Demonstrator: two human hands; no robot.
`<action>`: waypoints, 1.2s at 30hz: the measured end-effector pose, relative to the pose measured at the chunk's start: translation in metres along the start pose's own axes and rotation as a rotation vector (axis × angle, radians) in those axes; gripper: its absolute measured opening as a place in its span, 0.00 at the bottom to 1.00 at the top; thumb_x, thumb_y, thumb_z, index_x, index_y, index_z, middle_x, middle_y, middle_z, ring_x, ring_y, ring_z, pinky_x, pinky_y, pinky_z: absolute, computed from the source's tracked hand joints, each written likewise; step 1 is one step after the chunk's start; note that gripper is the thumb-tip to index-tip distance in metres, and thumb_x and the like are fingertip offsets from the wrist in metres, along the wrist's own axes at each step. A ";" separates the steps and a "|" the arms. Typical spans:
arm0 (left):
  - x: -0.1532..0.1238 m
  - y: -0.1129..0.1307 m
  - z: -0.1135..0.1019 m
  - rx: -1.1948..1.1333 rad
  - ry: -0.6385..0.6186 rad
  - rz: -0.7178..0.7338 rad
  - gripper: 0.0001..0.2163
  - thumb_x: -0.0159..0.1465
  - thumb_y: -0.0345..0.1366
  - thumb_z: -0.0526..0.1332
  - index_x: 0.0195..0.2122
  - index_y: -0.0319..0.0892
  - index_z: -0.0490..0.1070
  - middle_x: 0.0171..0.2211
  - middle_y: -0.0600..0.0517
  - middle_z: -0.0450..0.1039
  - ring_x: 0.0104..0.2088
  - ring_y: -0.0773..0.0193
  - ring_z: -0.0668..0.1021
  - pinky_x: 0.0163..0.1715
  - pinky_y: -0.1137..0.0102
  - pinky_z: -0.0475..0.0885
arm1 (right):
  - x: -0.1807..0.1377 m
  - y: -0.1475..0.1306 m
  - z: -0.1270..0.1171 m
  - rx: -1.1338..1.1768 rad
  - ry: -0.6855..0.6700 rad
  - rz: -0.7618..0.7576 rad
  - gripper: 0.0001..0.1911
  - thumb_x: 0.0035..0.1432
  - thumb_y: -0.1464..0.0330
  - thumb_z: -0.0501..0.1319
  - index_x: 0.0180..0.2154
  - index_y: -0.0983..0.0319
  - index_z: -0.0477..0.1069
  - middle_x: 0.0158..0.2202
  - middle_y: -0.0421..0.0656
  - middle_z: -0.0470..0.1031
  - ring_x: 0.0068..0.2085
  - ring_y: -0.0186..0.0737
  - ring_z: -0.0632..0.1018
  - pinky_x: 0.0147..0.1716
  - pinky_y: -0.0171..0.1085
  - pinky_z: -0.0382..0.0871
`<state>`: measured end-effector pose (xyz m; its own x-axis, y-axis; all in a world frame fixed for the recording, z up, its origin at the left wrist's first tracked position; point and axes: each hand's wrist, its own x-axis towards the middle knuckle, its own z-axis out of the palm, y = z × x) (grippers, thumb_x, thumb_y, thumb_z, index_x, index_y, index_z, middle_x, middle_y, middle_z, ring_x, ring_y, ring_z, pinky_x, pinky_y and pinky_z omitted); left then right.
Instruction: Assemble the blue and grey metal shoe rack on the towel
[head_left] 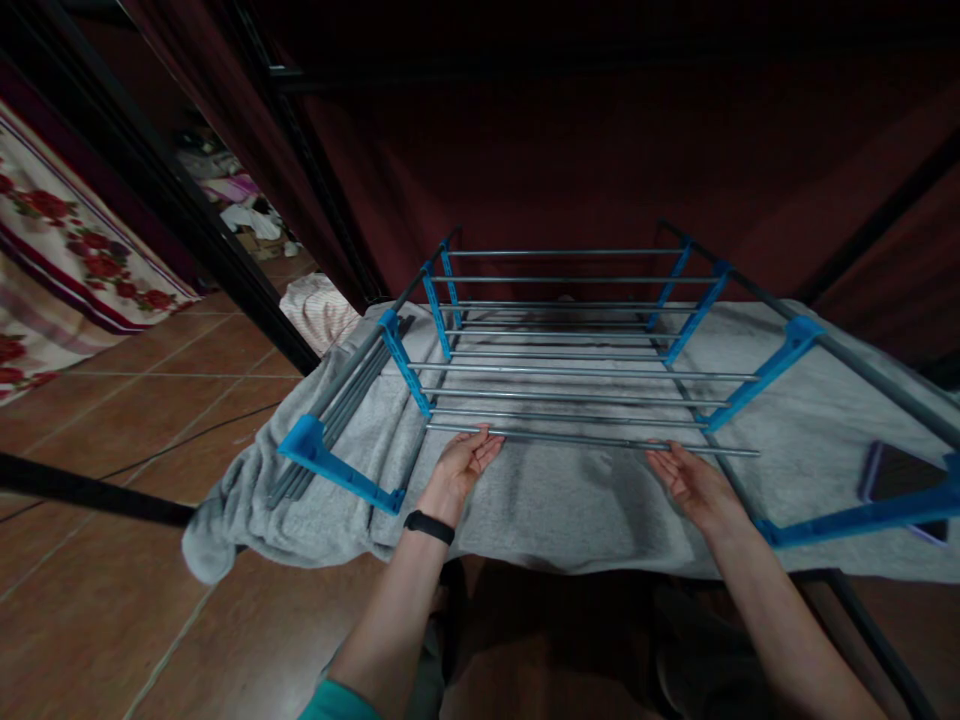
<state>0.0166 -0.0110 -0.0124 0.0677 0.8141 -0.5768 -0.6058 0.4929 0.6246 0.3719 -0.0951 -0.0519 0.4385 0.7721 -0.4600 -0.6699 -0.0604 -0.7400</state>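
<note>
A rack frame of grey metal tubes with blue plastic brackets lies on a grey cloth (570,510). Several thin rods run across it between the brackets. Both hands grip one loose metal rod (570,438) at the near side, level and just above the cloth. My left hand (463,462) pinches it left of the middle, and my right hand (686,478) pinches it towards its right end. The near left bracket (341,465) and near right bracket (862,515) have no rod between them; the held rod is behind them.
Several loose tubes (345,415) lie on the cloth at the left. A phone (904,475) rests at the right, partly behind a blue bracket. Dark posts (157,170) and a dark red curtain (540,170) stand around. A cable (150,465) crosses the tiled floor.
</note>
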 end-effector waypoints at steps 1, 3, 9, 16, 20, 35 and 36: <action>0.000 -0.001 0.001 0.002 -0.006 -0.003 0.05 0.63 0.21 0.63 0.31 0.35 0.71 0.30 0.45 0.79 0.32 0.62 0.84 0.37 0.69 0.81 | -0.001 0.002 0.001 0.002 -0.013 0.002 0.09 0.63 0.79 0.57 0.32 0.64 0.71 0.32 0.48 0.79 0.35 0.39 0.83 0.39 0.36 0.82; -0.001 -0.003 0.003 0.001 -0.013 -0.008 0.05 0.63 0.21 0.62 0.31 0.35 0.71 0.29 0.45 0.78 0.32 0.61 0.84 0.36 0.69 0.81 | -0.002 0.005 0.004 0.001 -0.037 0.007 0.09 0.63 0.78 0.57 0.33 0.63 0.72 0.32 0.47 0.80 0.36 0.38 0.83 0.39 0.36 0.82; -0.002 -0.011 0.011 -0.012 -0.053 -0.017 0.05 0.66 0.23 0.60 0.33 0.34 0.73 0.28 0.45 0.78 0.32 0.61 0.84 0.36 0.69 0.81 | -0.007 0.014 0.014 -0.006 -0.063 0.017 0.07 0.61 0.75 0.61 0.31 0.61 0.73 0.30 0.45 0.80 0.34 0.39 0.83 0.39 0.36 0.81; -0.003 -0.014 0.015 0.000 -0.044 -0.004 0.08 0.68 0.24 0.58 0.31 0.35 0.71 0.28 0.44 0.78 0.31 0.62 0.83 0.33 0.70 0.81 | -0.006 0.020 0.015 -0.018 -0.121 0.008 0.03 0.59 0.72 0.65 0.31 0.61 0.75 0.30 0.44 0.81 0.35 0.38 0.83 0.40 0.35 0.80; -0.005 -0.015 0.017 -0.001 -0.023 -0.003 0.09 0.68 0.24 0.57 0.29 0.36 0.69 0.27 0.45 0.77 0.30 0.63 0.83 0.33 0.71 0.81 | -0.006 0.020 0.013 -0.018 -0.149 -0.011 0.03 0.57 0.70 0.68 0.32 0.60 0.76 0.31 0.43 0.81 0.35 0.38 0.83 0.40 0.36 0.81; -0.013 -0.025 0.028 0.074 -0.233 0.116 0.01 0.61 0.25 0.67 0.33 0.34 0.76 0.29 0.47 0.80 0.33 0.62 0.83 0.38 0.71 0.78 | -0.015 0.019 0.020 -0.023 -0.188 0.015 0.04 0.55 0.69 0.70 0.33 0.61 0.76 0.31 0.42 0.81 0.36 0.37 0.83 0.41 0.35 0.80; -0.014 -0.028 0.030 0.082 -0.259 0.120 0.02 0.60 0.26 0.69 0.34 0.34 0.77 0.30 0.46 0.80 0.34 0.61 0.83 0.39 0.70 0.78 | -0.016 0.019 0.021 -0.028 -0.188 0.025 0.04 0.55 0.69 0.70 0.33 0.61 0.76 0.31 0.42 0.81 0.36 0.37 0.83 0.41 0.34 0.80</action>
<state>0.0562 -0.0269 -0.0064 0.2056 0.9141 -0.3494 -0.5562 0.4029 0.7269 0.3390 -0.0952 -0.0483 0.3004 0.8744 -0.3810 -0.6611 -0.0970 -0.7440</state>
